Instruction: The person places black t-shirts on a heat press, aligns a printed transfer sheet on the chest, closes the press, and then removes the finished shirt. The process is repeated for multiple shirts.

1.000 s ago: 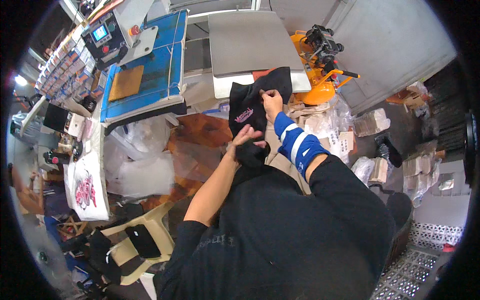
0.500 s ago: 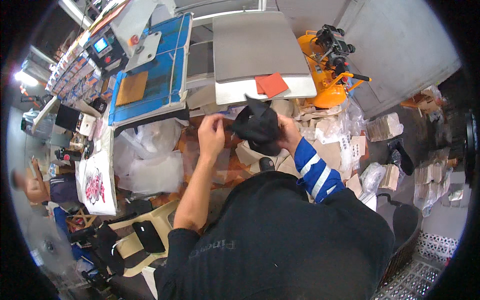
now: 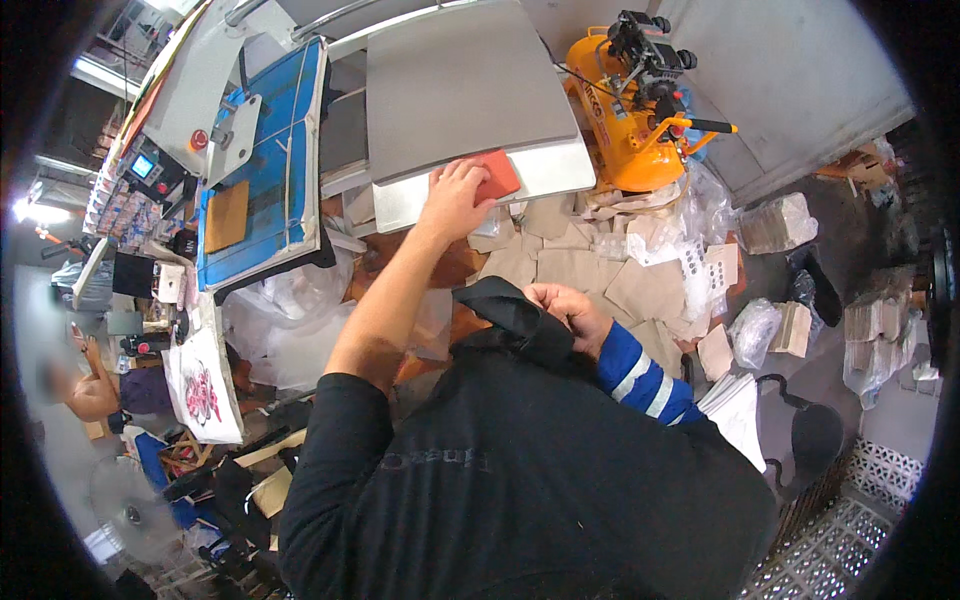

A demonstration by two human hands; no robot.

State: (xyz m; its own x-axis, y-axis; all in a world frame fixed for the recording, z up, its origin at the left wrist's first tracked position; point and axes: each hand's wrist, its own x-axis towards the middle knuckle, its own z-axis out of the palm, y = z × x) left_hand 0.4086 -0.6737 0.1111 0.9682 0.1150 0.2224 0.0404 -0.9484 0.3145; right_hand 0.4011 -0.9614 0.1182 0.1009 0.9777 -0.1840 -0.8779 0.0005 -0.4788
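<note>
Now I am pressing my flat, spread left hand (image 3: 455, 195) on the red pad (image 3: 497, 173), steadying it, while my right hand (image 3: 568, 312) is gripping the black garment (image 3: 510, 318).

You have a small lit blue screen (image 3: 142, 166) far left and clear bagged packs (image 3: 778, 222) at right.

Your left hand (image 3: 455, 198) had open room across the grey press platen (image 3: 460, 90), with only the red pad (image 3: 497, 175) at its near edge; to the right the orange compressor (image 3: 625, 120) and heaped plastic bags (image 3: 690, 235) blocked passage
</note>
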